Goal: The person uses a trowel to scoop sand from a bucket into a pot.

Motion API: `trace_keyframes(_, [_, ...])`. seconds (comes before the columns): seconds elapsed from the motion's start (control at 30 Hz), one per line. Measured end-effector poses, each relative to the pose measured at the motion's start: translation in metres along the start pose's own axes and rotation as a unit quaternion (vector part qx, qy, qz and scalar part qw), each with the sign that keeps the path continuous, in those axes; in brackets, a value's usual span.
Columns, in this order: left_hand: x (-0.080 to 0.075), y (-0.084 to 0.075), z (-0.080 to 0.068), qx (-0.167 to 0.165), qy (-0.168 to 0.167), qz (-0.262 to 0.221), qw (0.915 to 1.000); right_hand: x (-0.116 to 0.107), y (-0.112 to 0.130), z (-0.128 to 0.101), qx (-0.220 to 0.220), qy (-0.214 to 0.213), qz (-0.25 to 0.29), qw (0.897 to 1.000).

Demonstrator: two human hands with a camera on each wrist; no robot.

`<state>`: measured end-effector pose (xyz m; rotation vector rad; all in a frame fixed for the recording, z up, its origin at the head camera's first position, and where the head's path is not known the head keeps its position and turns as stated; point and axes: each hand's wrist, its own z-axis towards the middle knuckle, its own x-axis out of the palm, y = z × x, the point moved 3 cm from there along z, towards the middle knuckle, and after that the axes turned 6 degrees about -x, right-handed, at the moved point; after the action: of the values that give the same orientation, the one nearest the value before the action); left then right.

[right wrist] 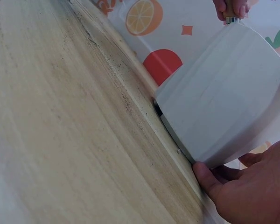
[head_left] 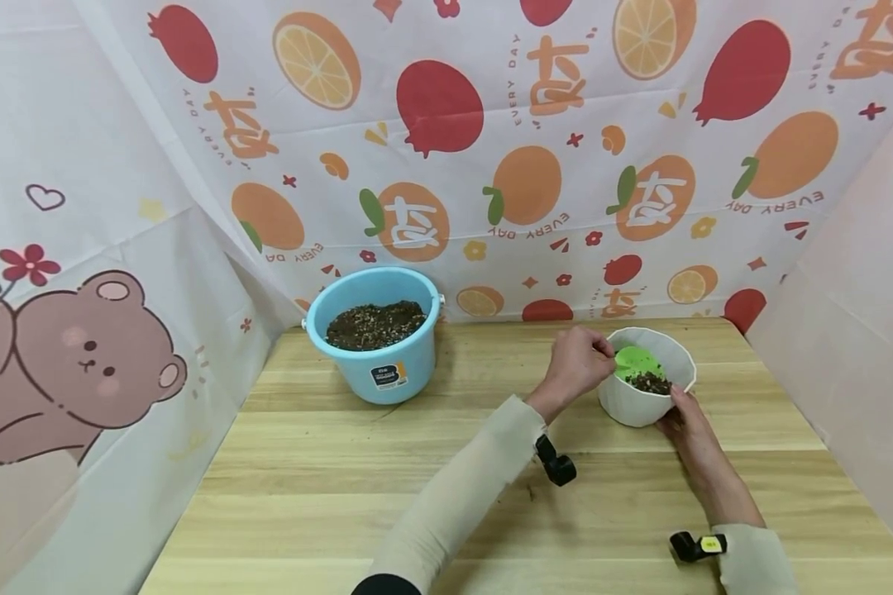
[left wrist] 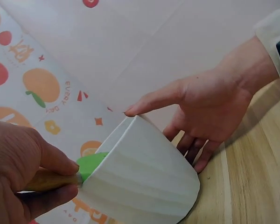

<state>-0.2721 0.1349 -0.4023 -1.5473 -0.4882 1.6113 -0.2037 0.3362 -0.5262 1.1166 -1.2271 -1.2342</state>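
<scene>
My left hand (head_left: 575,366) pinches the wooden handle (left wrist: 49,181) of a small green trowel (head_left: 636,360) at the left rim of a white flowerpot (head_left: 628,405). The trowel's blade is inside the pot, against dark, speckled soil (head_left: 651,383). At the pot's right side, my right hand (head_left: 694,431) holds the wall. Its thumb lies at the rim in the left wrist view, with the other fingers lower down, near the base. From the right wrist, the flowerpot (right wrist: 224,93) shows its ribbed outside, and its inside is hidden.
A light blue bucket (head_left: 402,372) with soil (head_left: 375,326) in it stands at the table's back left. The wooden table (head_left: 298,487) ends at a fruit-print cloth (head_left: 446,198) behind. Pale cloths hang at both sides.
</scene>
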Motion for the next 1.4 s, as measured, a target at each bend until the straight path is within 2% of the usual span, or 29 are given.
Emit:
trace_keyframes(0.17, [0.000, -0.003, 0.000, 0.050, -0.005, 0.055, 0.9972, 0.001, 0.000, 0.001, -0.001, -0.003, 0.003, 1.000])
trace_keyframes(0.37, [0.002, -0.005, -0.005, 0.119, -0.003, 0.099, 0.9879, 0.002, 0.000, 0.000, -0.006, -0.004, 0.006, 1.000])
trace_keyframes(0.63, [0.006, -0.001, -0.010, 0.159, -0.028, 0.134, 0.9777, 0.003, 0.002, -0.001, -0.005, -0.002, 0.009, 1.000])
trace_keyframes(0.77, [0.008, 0.002, -0.014, 0.202, -0.050, 0.157, 0.9654, 0.003, 0.004, 0.000, 0.003, -0.002, 0.000, 1.000])
trace_keyframes(0.87, [0.010, 0.004, -0.019, 0.245, -0.075, 0.170, 0.9516, 0.003, 0.004, 0.001, 0.004, -0.005, -0.002, 1.000])
trace_keyframes(0.93, [0.011, 0.006, -0.022, 0.262, -0.091, 0.175, 0.9449, 0.003, 0.004, 0.001, 0.002, -0.005, -0.003, 1.000])
trace_keyframes(1.03, [0.013, 0.008, -0.025, 0.271, -0.111, 0.175, 0.9399, 0.003, 0.004, 0.001, 0.002, -0.005, -0.004, 1.000])
trace_keyframes(1.27, [0.016, 0.013, -0.026, 0.274, -0.129, 0.154, 0.9403, 0.002, 0.004, 0.000, -0.002, -0.002, -0.006, 1.000])
trace_keyframes(1.4, [0.016, 0.016, -0.026, 0.282, -0.143, 0.149, 0.9368, 0.001, 0.003, 0.001, -0.011, -0.005, 0.006, 1.000])
